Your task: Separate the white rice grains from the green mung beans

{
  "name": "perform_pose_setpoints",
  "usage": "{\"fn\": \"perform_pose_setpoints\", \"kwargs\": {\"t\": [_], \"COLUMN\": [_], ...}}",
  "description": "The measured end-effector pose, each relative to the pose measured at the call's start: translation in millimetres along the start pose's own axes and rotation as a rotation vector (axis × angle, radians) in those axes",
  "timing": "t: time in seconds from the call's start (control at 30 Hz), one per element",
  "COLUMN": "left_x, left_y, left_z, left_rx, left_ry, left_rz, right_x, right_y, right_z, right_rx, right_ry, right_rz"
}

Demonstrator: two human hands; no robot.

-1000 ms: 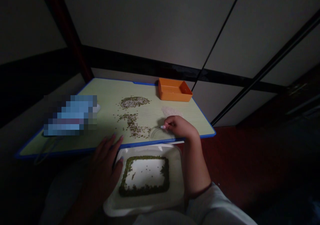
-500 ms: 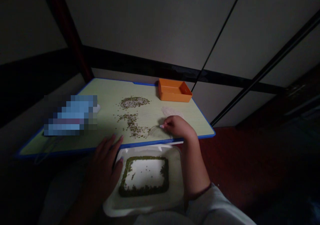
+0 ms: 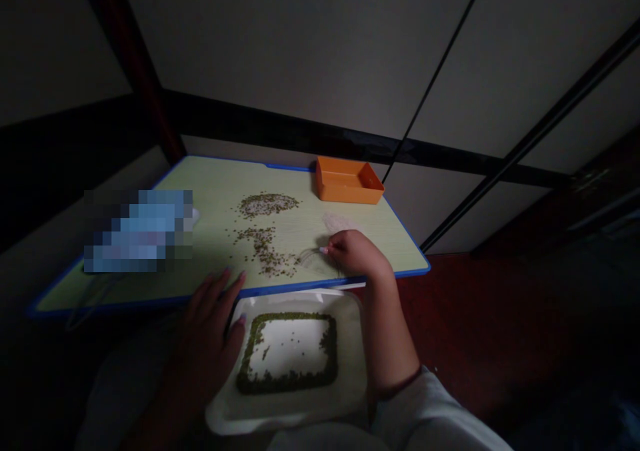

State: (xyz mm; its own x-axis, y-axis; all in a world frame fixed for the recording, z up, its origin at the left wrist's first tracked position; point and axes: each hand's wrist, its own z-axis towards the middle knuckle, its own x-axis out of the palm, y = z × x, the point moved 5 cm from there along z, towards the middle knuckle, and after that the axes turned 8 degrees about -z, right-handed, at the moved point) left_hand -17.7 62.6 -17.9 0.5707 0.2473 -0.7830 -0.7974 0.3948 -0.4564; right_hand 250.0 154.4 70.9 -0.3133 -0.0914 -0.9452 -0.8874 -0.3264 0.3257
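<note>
Fingers of the right hand (image 3: 353,249) are drawn together in a pinch beside thin curved strands (image 3: 310,257); whether they grip anything is too dim to tell. The left hand (image 3: 213,314) lies loosely spread at the near edge of the pale green, blue-rimmed counter (image 3: 215,177). Small dark-green grains mixed with whitish ones (image 3: 269,203) lie in two patches left of the pinch; a whitish patch (image 3: 337,221) lies just beyond it, near the open orange plastic box (image 3: 347,191). Below the counter's edge, a white rectangular tray (image 3: 351,344) holds green grains (image 3: 287,380) around its floor. A sleeve or wrist brushing the patches could mix them or spill grains over the rim; a knocked tray could scatter its contents.
</note>
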Motion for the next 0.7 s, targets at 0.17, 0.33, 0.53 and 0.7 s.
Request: {"fn": "perform_pose_setpoints", "kwargs": {"t": [0.17, 0.33, 0.53, 0.7], "left_x": [-1.6, -1.6, 0.1, 1.3], "left_y": [-2, -1, 1, 1], "left_z": [1, 1, -1, -1], "left_rx": [-0.01, -0.018, 0.002, 0.023], "left_ry": [0.005, 0.005, 0.002, -0.016], "left_rz": [-0.027, -0.031, -0.017, -0.002], "right_x": [-3, -6, -10, -7], "right_y": [-8, -16, -17, -13], "right_z": [0, -1, -3, -2], "right_rx": [0.041, 0.107, 0.049, -0.014], "right_ry": [-0.027, -0.07, -0.114, -0.089], "right_rz": [-0.064, -0.144, -0.009, 0.043]}}
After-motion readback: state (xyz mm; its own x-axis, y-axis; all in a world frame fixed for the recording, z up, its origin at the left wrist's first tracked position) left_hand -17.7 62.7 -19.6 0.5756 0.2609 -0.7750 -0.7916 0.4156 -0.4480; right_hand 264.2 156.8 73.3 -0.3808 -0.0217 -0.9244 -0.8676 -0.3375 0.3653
